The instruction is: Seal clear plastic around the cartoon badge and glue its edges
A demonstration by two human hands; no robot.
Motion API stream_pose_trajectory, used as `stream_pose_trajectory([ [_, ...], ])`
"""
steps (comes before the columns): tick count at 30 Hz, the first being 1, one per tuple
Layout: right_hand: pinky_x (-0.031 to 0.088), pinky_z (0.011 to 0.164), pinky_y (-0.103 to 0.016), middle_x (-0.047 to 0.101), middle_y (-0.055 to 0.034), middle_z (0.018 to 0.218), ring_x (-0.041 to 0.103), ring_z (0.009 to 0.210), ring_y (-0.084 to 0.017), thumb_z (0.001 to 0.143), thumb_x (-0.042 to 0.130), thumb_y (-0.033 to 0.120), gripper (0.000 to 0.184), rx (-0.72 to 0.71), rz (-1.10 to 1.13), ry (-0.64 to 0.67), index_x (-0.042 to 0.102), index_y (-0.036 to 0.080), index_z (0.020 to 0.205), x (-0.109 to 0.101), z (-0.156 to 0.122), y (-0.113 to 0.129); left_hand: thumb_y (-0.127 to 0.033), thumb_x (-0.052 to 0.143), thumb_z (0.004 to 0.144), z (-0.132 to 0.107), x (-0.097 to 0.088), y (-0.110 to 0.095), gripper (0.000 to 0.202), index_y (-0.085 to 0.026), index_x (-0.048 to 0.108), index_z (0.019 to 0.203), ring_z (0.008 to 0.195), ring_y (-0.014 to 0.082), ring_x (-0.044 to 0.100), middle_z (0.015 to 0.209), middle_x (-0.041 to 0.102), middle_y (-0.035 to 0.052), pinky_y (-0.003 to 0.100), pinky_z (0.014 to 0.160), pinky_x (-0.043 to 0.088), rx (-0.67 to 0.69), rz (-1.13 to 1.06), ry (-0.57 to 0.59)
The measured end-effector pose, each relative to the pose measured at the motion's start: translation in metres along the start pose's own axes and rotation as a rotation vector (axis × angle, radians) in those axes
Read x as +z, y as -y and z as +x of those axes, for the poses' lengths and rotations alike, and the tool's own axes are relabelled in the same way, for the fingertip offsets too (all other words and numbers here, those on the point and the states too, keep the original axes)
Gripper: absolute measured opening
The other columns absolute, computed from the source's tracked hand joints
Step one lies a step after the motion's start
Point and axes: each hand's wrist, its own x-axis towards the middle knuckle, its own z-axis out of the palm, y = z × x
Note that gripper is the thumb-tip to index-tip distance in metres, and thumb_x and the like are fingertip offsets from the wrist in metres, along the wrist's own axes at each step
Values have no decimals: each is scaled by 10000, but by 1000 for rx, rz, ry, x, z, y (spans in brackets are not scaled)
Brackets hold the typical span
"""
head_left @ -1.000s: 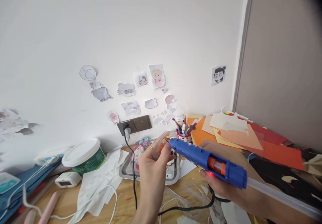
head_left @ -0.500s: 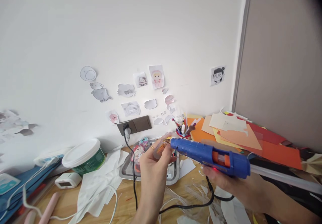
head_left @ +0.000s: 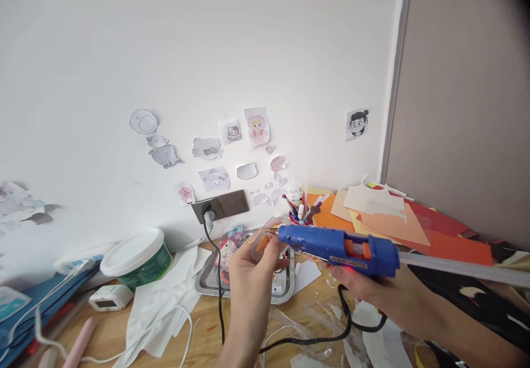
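Observation:
My right hand (head_left: 364, 291) is wrapped round a blue hot glue gun (head_left: 323, 245), which points left with a red light glowing near its grip. A clear glue stick (head_left: 451, 268) sticks out of its back. My left hand (head_left: 256, 268) pinches a small clear piece with orange and yellow parts (head_left: 265, 239); its exact kind is hard to make out. The brass nozzle (head_left: 272, 230) is right at that piece; whether they touch I cannot tell. Behind the left hand lies a metal tray (head_left: 202, 288) with colourful cartoon pieces (head_left: 228, 252).
A black cord (head_left: 314, 339) runs across the wooden table below my hands. Left stand a white-lidded tub (head_left: 136, 255) and a small white clock (head_left: 111, 298). A pen cup (head_left: 300, 219) and coloured sheets (head_left: 385, 219) lie at the back right. Plastic scraps (head_left: 318, 318) litter the front.
The glue gun has swung a little to a flatter angle, its back end moving left, and more of its glue stick shows. My left hand stays nearly in place, still pinching the piece.

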Motion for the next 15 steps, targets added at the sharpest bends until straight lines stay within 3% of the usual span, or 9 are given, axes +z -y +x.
stream_pose_trajectory([
  [3, 460, 503, -266, 494, 20, 608, 517, 556, -166, 782, 510, 319, 115, -12, -88, 10, 498, 247, 694, 1, -1, 1, -344, 647, 698, -1, 0, 1, 260, -164, 709, 876, 778, 176, 612, 878, 710, 42, 219, 566, 525, 12, 13, 13],
  [8, 448, 455, -291, 483, 29, 545, 497, 484, -179, 751, 548, 347, 165, -105, -140, -97, 462, 272, 632, 4, -4, -3, -338, 636, 715, -1, 0, 1, 253, -175, 706, 895, 770, 167, 619, 882, 717, 32, 212, 582, 519, 12, 7, 32],
  [11, 481, 516, -290, 581, 25, 641, 565, 568, -187, 763, 545, 312, 30, -149, -170, -99, 532, 289, 750, 5, -3, -3, -337, 642, 711, 0, -1, 2, 245, -178, 710, 885, 758, 163, 621, 851, 719, 30, 203, 574, 510, 10, 7, 29],
  [15, 469, 515, -266, 609, 35, 687, 568, 562, -162, 775, 530, 295, 31, -159, -184, -4, 523, 281, 802, 6, -2, -3, -349, 629, 733, 2, -6, 7, 260, -181, 703, 917, 755, 155, 624, 865, 717, 37, 202, 592, 508, 18, -10, 53],
])
